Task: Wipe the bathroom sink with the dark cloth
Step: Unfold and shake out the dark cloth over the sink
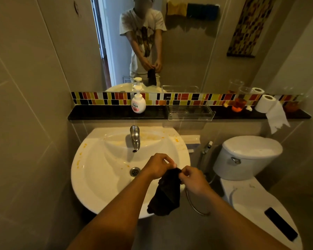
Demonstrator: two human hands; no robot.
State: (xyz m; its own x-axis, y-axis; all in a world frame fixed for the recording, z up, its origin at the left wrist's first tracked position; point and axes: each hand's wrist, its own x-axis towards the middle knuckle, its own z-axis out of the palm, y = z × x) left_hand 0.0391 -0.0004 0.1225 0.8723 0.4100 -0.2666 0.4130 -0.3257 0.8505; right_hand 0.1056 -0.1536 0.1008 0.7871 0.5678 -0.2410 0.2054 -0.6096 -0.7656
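Both hands pinch the top edge of the dark cloth (167, 192): left hand (156, 166) and right hand (192, 178) fingertips closed on it. It hangs over the white sink's (90, 177) front right rim.

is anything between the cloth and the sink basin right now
Nothing visible. The dark cloth hangs from both hands, left hand and right hand, over the front right rim of the sink. The faucet stands at the back, clear of the path down.

Both hands, left (156, 166) and right (192, 178), pinch the dark cloth (167, 193) hanging over the stained sink's (98, 177) front rim.
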